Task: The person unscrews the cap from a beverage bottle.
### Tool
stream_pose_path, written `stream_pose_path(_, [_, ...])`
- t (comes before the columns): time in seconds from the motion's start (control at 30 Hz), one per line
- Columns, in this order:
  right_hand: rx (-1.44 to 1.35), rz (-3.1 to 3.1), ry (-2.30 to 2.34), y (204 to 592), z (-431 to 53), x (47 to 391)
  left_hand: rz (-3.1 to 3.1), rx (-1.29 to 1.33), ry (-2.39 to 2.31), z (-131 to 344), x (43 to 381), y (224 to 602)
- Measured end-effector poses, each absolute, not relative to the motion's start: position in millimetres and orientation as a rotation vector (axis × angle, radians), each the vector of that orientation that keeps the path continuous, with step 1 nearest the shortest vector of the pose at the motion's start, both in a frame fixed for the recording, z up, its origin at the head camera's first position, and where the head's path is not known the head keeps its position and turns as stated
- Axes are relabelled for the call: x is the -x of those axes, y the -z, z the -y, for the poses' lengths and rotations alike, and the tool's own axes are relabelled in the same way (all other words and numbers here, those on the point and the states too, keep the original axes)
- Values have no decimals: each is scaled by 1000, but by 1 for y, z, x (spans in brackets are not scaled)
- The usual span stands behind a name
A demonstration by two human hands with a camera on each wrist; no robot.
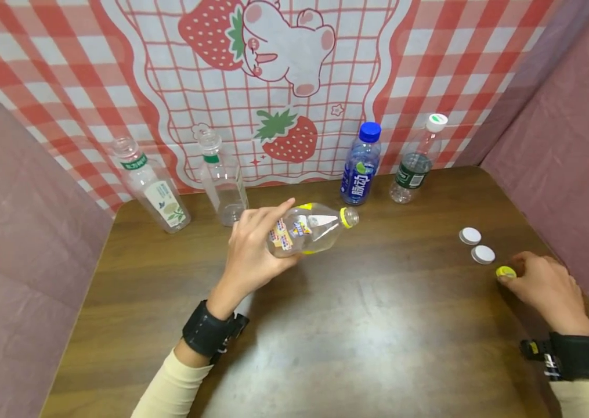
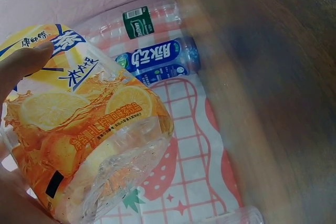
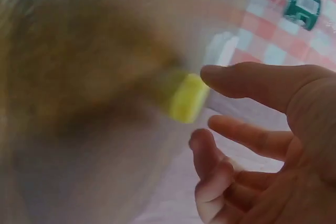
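My left hand (image 1: 257, 247) grips a clear plastic bottle (image 1: 320, 228) with a yellow neck ring, tilted on its side, its capless mouth to the right. The left wrist view shows its orange and yellow lemon-tea label (image 2: 79, 108) and clear base. At the table's right side my right hand (image 1: 547, 287) is beside a yellow bottle cap (image 1: 506, 272). In the right wrist view the thumb is at the cap's edge (image 3: 189, 98), while the other fingers stand apart from it. Two white caps (image 1: 470, 235) lie just beyond the yellow one.
Two uncapped clear bottles, one at far left (image 1: 155, 191) and another (image 1: 223, 180) beside it, stand at the back. A blue-capped bottle (image 1: 360, 168) and a white-capped bottle (image 1: 414, 165) stand back right. A checkered cloth (image 1: 294, 87) hangs behind the wooden table (image 1: 346, 337).
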State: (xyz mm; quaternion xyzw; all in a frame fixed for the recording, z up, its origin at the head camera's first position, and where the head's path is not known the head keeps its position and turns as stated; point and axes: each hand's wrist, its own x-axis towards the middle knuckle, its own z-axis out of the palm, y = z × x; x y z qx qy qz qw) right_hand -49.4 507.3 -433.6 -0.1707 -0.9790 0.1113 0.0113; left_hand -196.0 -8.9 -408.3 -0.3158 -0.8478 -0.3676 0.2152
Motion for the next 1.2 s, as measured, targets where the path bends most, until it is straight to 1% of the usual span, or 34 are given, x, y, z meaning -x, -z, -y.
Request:
stream_pose_path(0.1, [577,3003,-322,425,-495,47,2351,874,1017,9,197,409])
stream_pose_path(0.2, [461,2929,-322,415,-476,51,2348,867,1013,9,197,409])
stream_pose_path(0.37, [156,2782,-342,390,-427,79,2341,840,1028,15,198,409])
stream_pose_path(0.5, [-36,2691,-377,369,-375,107,2341,815,1072,18,199,408])
stream_pose_path(0.63, [-166,2657,-459,354,-323,128,2364,779,1116,16,199,408])
stream_pose_path(0.77, [-255,2616,-530,344,-286,142,2402,737,1148,15,200,409])
stream_pose_path(0.97, [-380,2560,-607,345,-257,146,2473,692,1154,14,203,415])
stream_pose_path(1.2, [-426,2571,-624,341,-254,149,2526,608,1219,18,211,423])
